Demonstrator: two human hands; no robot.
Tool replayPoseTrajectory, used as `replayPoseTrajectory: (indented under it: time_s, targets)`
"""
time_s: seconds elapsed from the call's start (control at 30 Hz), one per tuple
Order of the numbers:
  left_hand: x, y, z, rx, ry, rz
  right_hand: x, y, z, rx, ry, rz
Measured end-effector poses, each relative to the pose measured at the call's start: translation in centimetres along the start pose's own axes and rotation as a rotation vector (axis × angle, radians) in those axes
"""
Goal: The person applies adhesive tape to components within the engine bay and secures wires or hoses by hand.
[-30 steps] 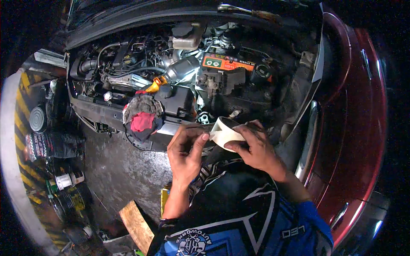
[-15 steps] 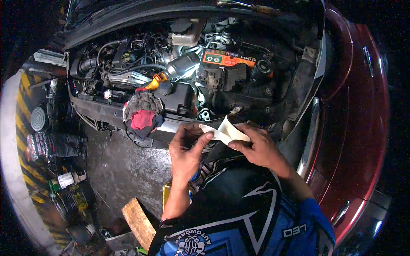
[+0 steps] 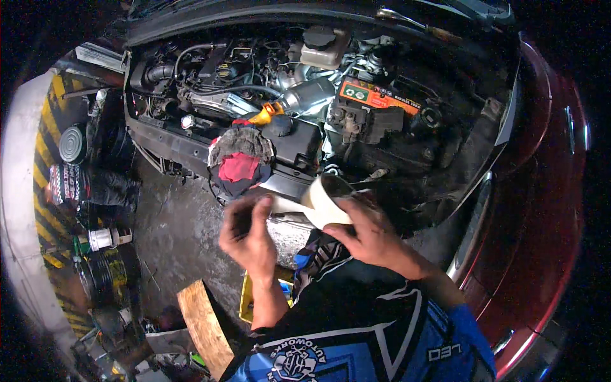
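Note:
My left hand (image 3: 248, 239) is closed, pinching the loose end of a cream tape strip (image 3: 286, 207) between thumb and fingers. My right hand (image 3: 372, 239) grips the roll of cream tape (image 3: 323, 210), from which the strip stretches leftward. Both hands are above the front edge of an open engine bay. A bundled grey and red rag (image 3: 238, 167) lies on that edge just beyond my left hand. Behind it are a metal bottle with yellow top (image 3: 309, 94) and a battery (image 3: 377, 97) with an orange label.
A red car body (image 3: 531, 223) runs along the right. On the floor to the left are a white bucket (image 3: 102, 239), a black drum (image 3: 102, 280) and a yellow-black striped kerb (image 3: 54, 178). A wooden board (image 3: 203, 325) and yellow crate (image 3: 248, 309) lie below.
My left hand has moved left, pulling a longer strip off the roll. My right hand and the roll shifted slightly left in view, while the surroundings shifted right.

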State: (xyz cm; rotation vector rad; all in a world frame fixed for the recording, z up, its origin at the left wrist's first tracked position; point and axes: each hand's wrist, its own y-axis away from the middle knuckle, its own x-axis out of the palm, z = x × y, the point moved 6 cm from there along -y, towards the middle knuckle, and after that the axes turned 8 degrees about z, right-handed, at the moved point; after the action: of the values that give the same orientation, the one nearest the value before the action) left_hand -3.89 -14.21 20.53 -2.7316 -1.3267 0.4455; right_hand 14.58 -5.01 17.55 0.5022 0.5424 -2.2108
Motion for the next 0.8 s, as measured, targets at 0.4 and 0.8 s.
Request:
replayPoseTrajectory:
  time_s: [0.4,0.8]
  targets:
    - [-10.9,-3.5,0.5,0.113,-0.383,-0.156,5.2,-10.6,-0.1,-0.376,0.097,-0.054]
    - [-12.7,-3.2,13.4,0.154,-0.603,-0.203,3.7,-3.8,-4.3,0.057,-0.203,-0.028]
